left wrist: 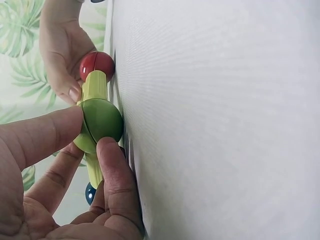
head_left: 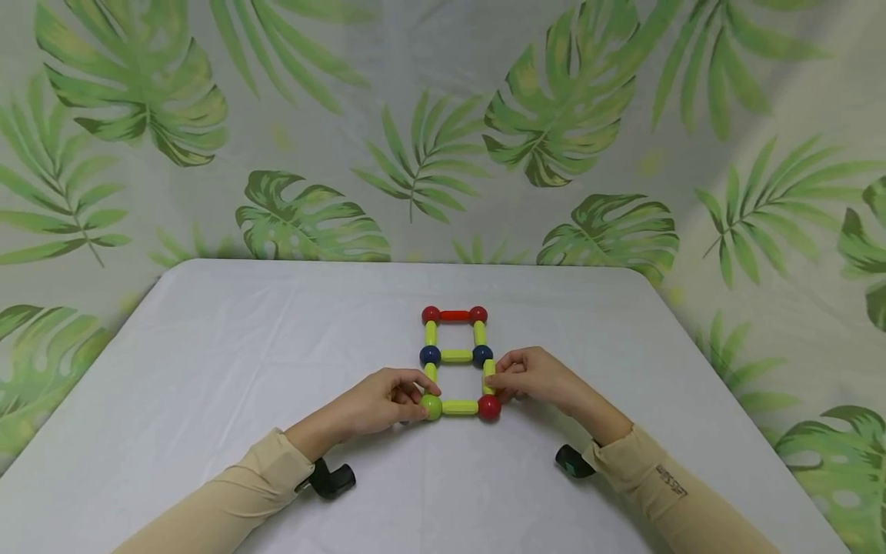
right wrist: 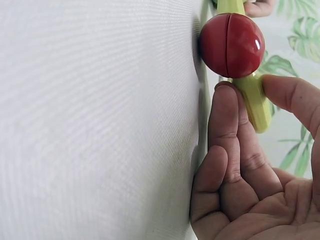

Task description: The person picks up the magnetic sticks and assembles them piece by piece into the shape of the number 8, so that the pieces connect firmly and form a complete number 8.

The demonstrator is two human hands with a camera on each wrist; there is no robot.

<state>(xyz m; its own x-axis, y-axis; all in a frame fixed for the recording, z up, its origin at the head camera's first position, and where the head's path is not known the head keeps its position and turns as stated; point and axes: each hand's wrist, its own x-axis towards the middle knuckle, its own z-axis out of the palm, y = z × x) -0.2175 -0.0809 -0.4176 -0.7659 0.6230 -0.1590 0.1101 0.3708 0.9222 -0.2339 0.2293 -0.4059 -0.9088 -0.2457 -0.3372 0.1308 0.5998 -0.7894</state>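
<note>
A ladder-like frame of balls and short rods lies on the table, forming two squares. My left hand [head_left: 388, 400] pinches the green ball [left wrist: 102, 122] at its near left corner, between thumb and finger. At the near right, my right hand [head_left: 536, 377] grips a yellow-green rod [right wrist: 256, 102] that joins the red ball [right wrist: 232, 45]. Whether that rod's far end touches the right blue ball [head_left: 482, 355] I cannot tell. Another yellow-green rod [head_left: 460, 407] links the green and red balls. The left blue ball [head_left: 430, 355] stands beyond my left fingers.
Two more red balls, left [head_left: 431, 314] and right [head_left: 478, 314], with a red rod [head_left: 454, 315] between them, make the frame's far end. A white cloth covers the table [head_left: 311, 323]. Behind it hangs a leaf-printed curtain [head_left: 443, 115]. Black devices [head_left: 332, 481] sit at both wrists.
</note>
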